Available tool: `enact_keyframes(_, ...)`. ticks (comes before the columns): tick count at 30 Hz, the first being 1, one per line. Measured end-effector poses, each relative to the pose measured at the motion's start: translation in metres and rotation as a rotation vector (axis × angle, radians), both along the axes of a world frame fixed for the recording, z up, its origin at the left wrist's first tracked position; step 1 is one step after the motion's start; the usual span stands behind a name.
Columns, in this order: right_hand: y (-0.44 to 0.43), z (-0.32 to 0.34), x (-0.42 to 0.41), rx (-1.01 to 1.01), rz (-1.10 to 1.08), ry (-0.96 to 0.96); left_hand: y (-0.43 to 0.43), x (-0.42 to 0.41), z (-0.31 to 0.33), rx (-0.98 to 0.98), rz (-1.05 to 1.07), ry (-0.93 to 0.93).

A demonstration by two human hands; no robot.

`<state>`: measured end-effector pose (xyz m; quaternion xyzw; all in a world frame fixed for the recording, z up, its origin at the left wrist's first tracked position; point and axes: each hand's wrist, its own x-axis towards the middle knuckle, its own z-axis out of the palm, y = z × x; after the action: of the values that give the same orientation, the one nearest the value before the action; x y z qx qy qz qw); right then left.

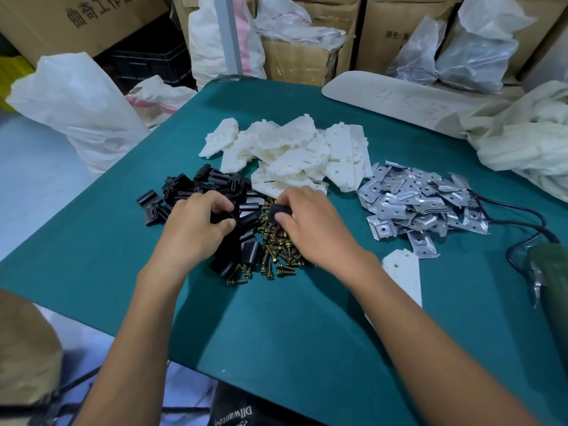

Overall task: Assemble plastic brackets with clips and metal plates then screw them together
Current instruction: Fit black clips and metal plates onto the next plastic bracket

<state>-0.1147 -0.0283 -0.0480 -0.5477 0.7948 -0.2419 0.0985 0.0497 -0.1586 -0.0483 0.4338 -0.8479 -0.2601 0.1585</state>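
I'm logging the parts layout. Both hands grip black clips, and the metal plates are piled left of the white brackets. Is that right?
Not quite. The head view shows the metal plates piled to the right of the white brackets, not the left. The rest holds: the left hand and the right hand each grip one of the black clips.

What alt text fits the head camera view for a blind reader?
The right hand grips a black clip and the left hand grips another, over the clip pile and brass screws on a green table; white brackets and metal plates lie heaped beyond.
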Motion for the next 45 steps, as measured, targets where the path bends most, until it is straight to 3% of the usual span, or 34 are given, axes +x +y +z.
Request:
enact_keyframes(6, 0.110, 0.002, -0.049, -0.240, -0.401, -0.109, -0.004, 0.001, 0.002, 0.034, -0.022, -0.046)
enact_keyframes(9, 0.165, -0.019, -0.068, -0.175, -0.654, -0.081, -0.004, 0.002, 0.011, 0.065, -0.007, -0.043)
enact_keyframes(11, 0.185, -0.033, -0.071, -0.066, -0.696, -0.057, -0.003, 0.001, 0.016, 0.054, 0.015, -0.034)
enact_keyframes(14, 0.190, -0.044, -0.070, -0.028, -0.674, -0.047, 0.008, -0.011, 0.025, 0.053, 0.015, 0.161)
enact_keyframes(16, 0.189, -0.046, -0.071, -0.043, -0.685, -0.054, 0.032, -0.029, 0.026, 0.080, -0.101, 0.260)
enact_keyframes(19, 0.192, -0.047, -0.072, -0.141, -0.699, -0.091, 0.080, -0.070, 0.009, 0.097, -0.306, 0.204)
enact_keyframes(25, 0.200, -0.045, -0.069, -0.352, -0.765, -0.267, 0.125, -0.125, -0.030, -0.193, -0.341, -0.090)
enact_keyframes(27, 0.200, -0.046, -0.069, -0.364, -0.798, -0.340, 0.130, -0.124, -0.031, -0.389, -0.303, -0.053)
enact_keyframes(29, 0.198, -0.047, -0.069, -0.370, -0.784, -0.422, 0.143, -0.119, -0.029, -0.463, -0.342, 0.056)
enact_keyframes(34, 0.190, -0.050, -0.067, -0.330, -0.720, -0.503, 0.173, -0.115, -0.039, -0.223, -0.454, -0.180)
enact_keyframes(40, 0.190, -0.047, -0.066, -0.459, -0.728, -0.905, 0.171, -0.119, -0.048, 0.303, -0.428, 0.227)
enact_keyframes(45, 0.183, -0.042, -0.062, -0.552, -0.669, -1.047, 0.174, -0.117, -0.049, 0.737, -0.510, 0.441)
